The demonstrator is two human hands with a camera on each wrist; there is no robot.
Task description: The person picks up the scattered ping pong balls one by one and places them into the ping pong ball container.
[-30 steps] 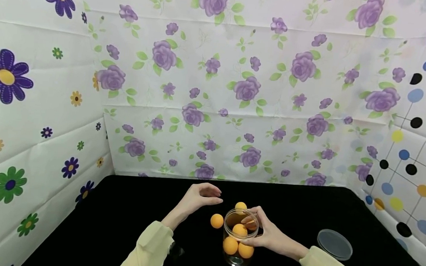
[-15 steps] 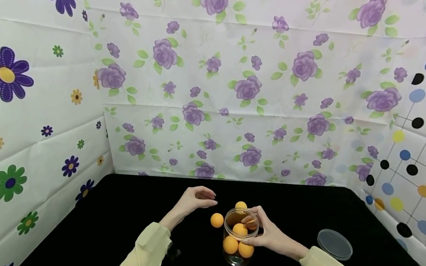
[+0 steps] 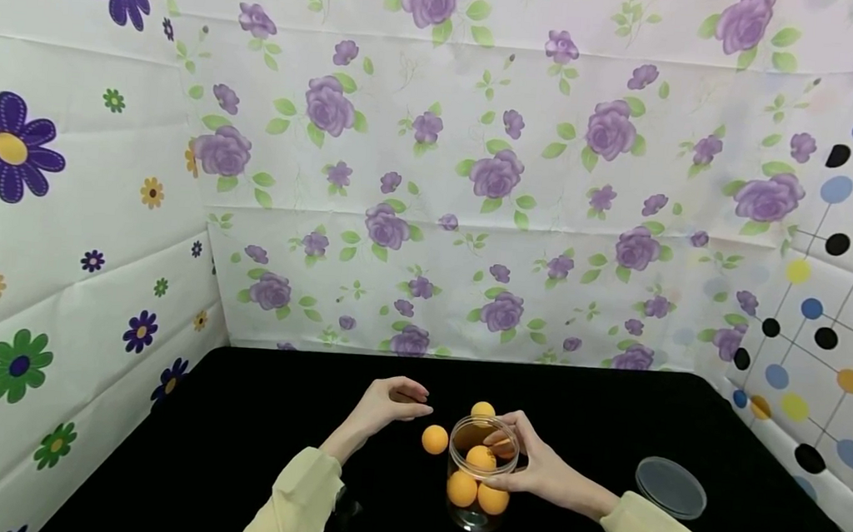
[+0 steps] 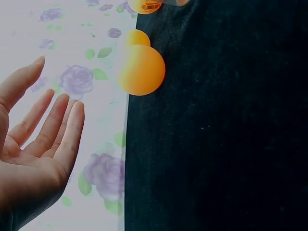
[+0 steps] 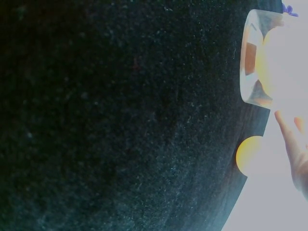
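A clear jar (image 3: 473, 518) stands upright, with several orange table tennis balls (image 3: 461, 489) inside. My right hand (image 3: 541, 473) grips it near the rim from the right, thumb in front and fingers round the far side. To the jar's left lies a loose orange table tennis ball (image 3: 434, 439); another table tennis ball (image 3: 483, 409) is just behind the jar, partly hidden by it. My left hand (image 3: 379, 407) hovers to the left of the nearer loose ball, apart from it. In the left wrist view its relaxed fingers (image 4: 70, 132) hold nothing.
A round translucent lid (image 3: 670, 488) lies on the black tabletop (image 3: 233, 426) at the right, beyond my right forearm. Patterned cloth walls (image 3: 428, 241) enclose the table at the back and both sides.
My left hand has moved slightly left and down, away from the jar, and its thumb and fingers are a little closer together. The right hand, jar and balls have stayed put.
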